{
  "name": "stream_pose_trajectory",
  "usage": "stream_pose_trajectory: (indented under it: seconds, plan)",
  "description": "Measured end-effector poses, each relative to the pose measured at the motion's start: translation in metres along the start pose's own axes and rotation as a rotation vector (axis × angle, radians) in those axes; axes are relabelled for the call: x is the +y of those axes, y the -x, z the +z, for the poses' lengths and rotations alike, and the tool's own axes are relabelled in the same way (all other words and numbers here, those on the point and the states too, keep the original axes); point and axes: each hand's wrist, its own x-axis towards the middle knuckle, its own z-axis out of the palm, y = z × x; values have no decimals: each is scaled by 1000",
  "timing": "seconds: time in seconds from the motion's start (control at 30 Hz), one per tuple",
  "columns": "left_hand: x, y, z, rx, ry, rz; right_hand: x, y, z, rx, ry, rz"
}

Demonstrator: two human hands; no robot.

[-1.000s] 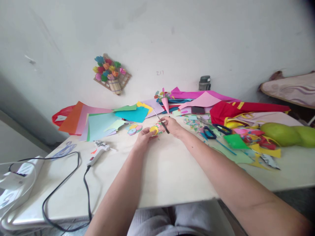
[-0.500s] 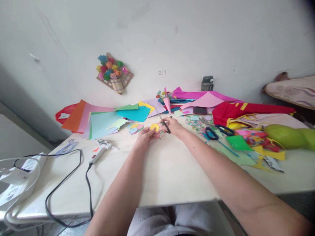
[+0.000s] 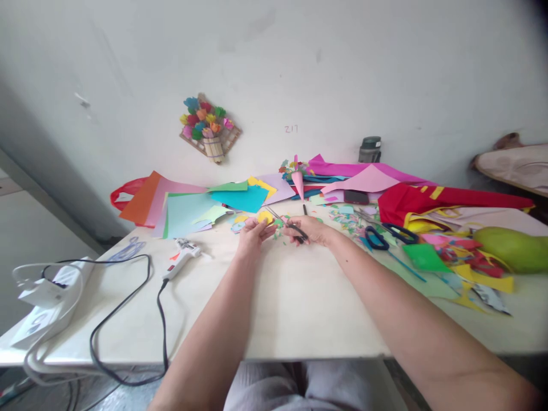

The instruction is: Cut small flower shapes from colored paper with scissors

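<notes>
Between the thumb and fingers of my left hand (image 3: 256, 233) is a small yellow paper piece (image 3: 266, 217) with a rounded outline. My right hand (image 3: 309, 228) grips a pair of scissors (image 3: 298, 232) by dark handles; the thin blades point left toward the yellow paper. Whether the blades touch the paper I cannot tell. Both hands are just above the middle of the table, among tiny paper scraps. Left of my left hand lie small cut paper pieces (image 3: 238, 224), partly hidden by it. Behind the hands stands a pink paper cone (image 3: 298, 184) with colourful paper bits at its top.
A corded glue gun (image 3: 182, 260) and a white power strip (image 3: 55, 302) lie on the left. Coloured paper sheets (image 3: 188, 212) spread along the back. Blue-handled scissors (image 3: 377, 238), a phone (image 3: 356, 197), red cloth (image 3: 411, 204) and paper scraps (image 3: 460, 251) occupy the right.
My right hand and the scissors have turned, the blades now lying flatter toward the left. The yellow paper has tilted in my left hand. The whole view has shifted slightly.
</notes>
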Motion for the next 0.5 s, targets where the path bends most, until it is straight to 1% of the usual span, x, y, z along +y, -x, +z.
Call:
stream_pose_trajectory:
  seconds: [0.1,0.23,0.5]
  plan:
    - [-1,0,-1,18,36,6,2,-1,1,0,33,3]
    - [-3,-1,-2,8,69,3,6,-5,1,3,67,4]
    - [-5,-2,-2,16,80,-16,10,-7,2,-6,77,-15]
